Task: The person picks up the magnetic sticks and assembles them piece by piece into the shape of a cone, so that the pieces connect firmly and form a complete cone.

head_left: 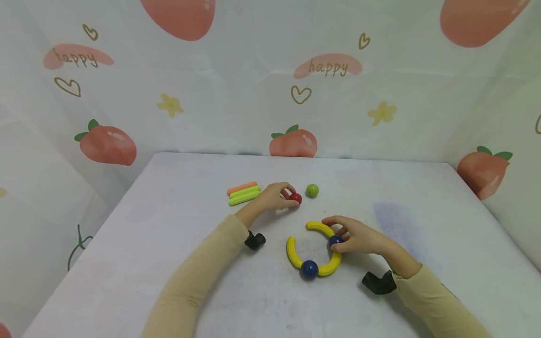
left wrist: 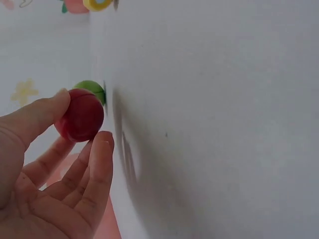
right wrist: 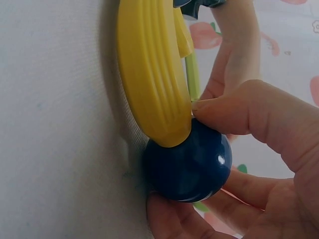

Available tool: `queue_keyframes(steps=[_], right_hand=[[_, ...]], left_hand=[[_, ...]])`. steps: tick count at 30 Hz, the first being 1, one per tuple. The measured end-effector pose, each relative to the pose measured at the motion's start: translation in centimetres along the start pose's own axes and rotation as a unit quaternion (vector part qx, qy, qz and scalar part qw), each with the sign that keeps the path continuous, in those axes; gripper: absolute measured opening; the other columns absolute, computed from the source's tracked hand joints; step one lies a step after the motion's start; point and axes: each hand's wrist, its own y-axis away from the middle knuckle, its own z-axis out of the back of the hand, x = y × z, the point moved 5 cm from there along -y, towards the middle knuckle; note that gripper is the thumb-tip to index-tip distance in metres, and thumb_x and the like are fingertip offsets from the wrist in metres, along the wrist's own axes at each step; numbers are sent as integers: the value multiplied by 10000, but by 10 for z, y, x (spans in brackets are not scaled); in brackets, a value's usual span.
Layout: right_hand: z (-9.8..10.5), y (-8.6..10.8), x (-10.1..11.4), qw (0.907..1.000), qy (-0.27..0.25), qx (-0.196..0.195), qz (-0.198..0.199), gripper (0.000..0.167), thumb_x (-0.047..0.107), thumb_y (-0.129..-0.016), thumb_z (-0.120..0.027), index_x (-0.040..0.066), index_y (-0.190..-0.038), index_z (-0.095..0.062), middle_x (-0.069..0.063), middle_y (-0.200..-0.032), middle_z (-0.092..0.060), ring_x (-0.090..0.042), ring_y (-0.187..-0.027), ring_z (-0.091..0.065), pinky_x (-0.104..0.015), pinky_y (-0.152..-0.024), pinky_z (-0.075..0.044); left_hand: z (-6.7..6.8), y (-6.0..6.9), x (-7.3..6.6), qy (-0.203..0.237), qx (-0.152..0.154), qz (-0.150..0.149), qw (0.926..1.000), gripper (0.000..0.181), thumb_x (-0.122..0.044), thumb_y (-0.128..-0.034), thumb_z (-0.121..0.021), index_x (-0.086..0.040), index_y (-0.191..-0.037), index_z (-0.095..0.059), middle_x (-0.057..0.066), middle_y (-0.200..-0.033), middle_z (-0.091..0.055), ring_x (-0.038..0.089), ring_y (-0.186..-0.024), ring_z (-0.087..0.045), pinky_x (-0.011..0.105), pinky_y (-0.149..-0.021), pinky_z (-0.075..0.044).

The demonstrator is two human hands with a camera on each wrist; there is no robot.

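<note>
My left hand [head_left: 274,197] pinches a glossy red ball [head_left: 297,198] between thumb and fingers; the left wrist view shows the red ball [left wrist: 82,117] with a line across it. Just right of it sits a green ball [head_left: 312,190]. Nearer the front, my right hand [head_left: 362,237] grips a dark blue ball [head_left: 335,241] with thumb and fingers around it. Yellow curved sticks [head_left: 331,266] join it on two sides, and a second blue ball [head_left: 309,269] links on to another curved stick [head_left: 292,252]. Together they form an arc with a gap at the upper left.
Left of my left hand, an orange stick [head_left: 242,188] and two yellow-green sticks [head_left: 244,199] lie side by side on the white table [head_left: 177,206]. A patterned cloth [head_left: 236,117] hangs behind the table. Each wrist carries a black camera mount [head_left: 379,283].
</note>
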Motion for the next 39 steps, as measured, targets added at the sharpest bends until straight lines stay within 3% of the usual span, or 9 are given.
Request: queue_keyframes(steps=[9, 19, 28, 32, 39], right_hand=[[0, 0, -1, 10000, 10, 9, 47, 583, 159, -813, -685, 23, -1324, -440, -240, -1355, -450, -256, -994, -567, -350, -793, -541], [1, 1, 1, 9999, 23, 11, 103, 579, 154, -817, -679, 11, -1323, -436, -248, -1355, -445, -271, -1009, -561, -349, -800, -538], [0, 1, 2, 10000, -21, 16, 22, 577, 150, -818, -679, 16, -1324, -437, -246, -1357, -443, -267, -1009, -554, -363, -809, -537], [0, 1, 2, 10000, -33, 3, -1, 578, 154, -819, -681, 19, -1326, -437, -242, -1354, -446, -258, -999, -553, -362, -806, -536], [0, 2, 1, 10000, -43, -17, -17, 580, 159, -819, -685, 24, -1327, -438, -239, -1354, -448, -268, -1010, -557, -372, -812, -537]], left_hand=[[-3, 19, 9, 687, 423, 67, 9967, 358, -303, -840, -688, -163, -1155, -594, 85, -1074, -617, 143, -776, -617, 218, -668, -491], [-4, 37, 14, 851, 604, 14, 9945, 351, -311, -868, -648, -151, -1175, -593, 70, -1104, -620, 136, -864, -596, 234, -741, -466], [-11, 48, 16, 1078, 725, 76, 9915, 354, -306, -848, -673, -139, -1153, -604, 59, -1044, -629, 122, -822, -586, 221, -678, -438], [-16, 51, 15, 1173, 810, -33, 9898, 348, -283, -848, -676, -119, -1146, -602, 73, -1032, -629, 110, -764, -605, 215, -652, -430], [-21, 57, 11, 1096, 936, 5, 9896, 342, -298, -857, -665, -124, -1144, -598, 68, -1030, -620, 115, -752, -584, 212, -641, -423]])
